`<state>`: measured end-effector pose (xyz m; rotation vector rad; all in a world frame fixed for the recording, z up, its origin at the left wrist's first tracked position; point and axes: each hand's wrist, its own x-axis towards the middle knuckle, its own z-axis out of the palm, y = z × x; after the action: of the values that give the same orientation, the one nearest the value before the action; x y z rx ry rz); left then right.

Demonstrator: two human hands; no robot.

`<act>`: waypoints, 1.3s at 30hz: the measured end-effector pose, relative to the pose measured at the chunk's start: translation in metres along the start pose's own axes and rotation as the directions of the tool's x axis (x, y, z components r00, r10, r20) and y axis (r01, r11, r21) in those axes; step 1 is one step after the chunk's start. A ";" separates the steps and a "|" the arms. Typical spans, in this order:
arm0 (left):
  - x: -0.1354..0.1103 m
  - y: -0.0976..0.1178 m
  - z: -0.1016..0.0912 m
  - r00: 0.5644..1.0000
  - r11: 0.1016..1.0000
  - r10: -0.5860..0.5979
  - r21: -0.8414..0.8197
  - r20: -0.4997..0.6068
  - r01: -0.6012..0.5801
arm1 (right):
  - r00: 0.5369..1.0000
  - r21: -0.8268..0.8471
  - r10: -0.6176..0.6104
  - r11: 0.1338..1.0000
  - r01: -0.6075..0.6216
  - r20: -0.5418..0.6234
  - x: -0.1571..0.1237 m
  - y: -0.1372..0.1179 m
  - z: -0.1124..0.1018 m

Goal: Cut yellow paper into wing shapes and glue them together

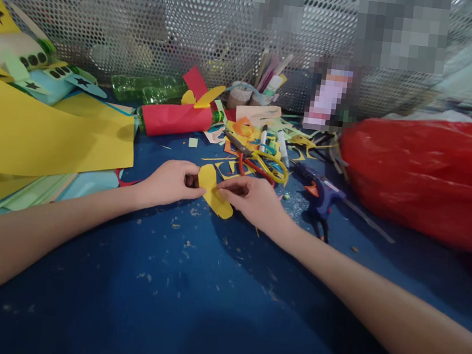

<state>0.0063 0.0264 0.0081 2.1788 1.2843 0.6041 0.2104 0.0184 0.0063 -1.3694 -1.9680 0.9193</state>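
A yellow paper cutout [215, 193], long with rounded ends, is held slightly tilted over the blue table [156, 281]. My left hand [171, 182] pinches its left edge between thumb and fingers. On the opposite side, my right hand [254, 199] has its fingertips closed on the cutout's right edge. Just behind the hands lie scissors [263, 163] with red and yellow handles, among paper scraps. A green bottle wrapped in red paper [176, 120], with yellow paper pieces on top, rests on its side beyond my left hand.
Yellow paper sheets [53, 133] and coloured sheets are stacked at left, near paper-decorated bottles [23, 62]. A blue glue gun [321, 195] lies right of my right hand. A large red plastic bag [423, 175] bulges at far right. Perforated metal mesh [194, 19] closes the back.
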 end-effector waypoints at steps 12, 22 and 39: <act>-0.001 0.001 -0.003 0.999 0.998 0.054 0.015 -0.006 -0.054 | 0.981 -0.185 -0.194 0.964 0.191 0.006 0.001 0.006 -0.003; -0.001 0.000 -0.001 0.996 0.996 0.088 0.018 -0.016 -0.088 | 0.934 -0.151 -0.356 0.923 0.355 0.022 0.006 0.015 -0.009; -0.002 0.000 -0.002 0.993 0.993 0.110 0.045 -0.037 -0.108 | 0.784 -0.270 -0.591 0.736 0.621 0.190 0.002 0.015 -0.003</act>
<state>0.0046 0.0246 0.0092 2.2949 1.2141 0.6713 0.2205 0.0247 -0.0031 -0.7224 -2.4906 0.3585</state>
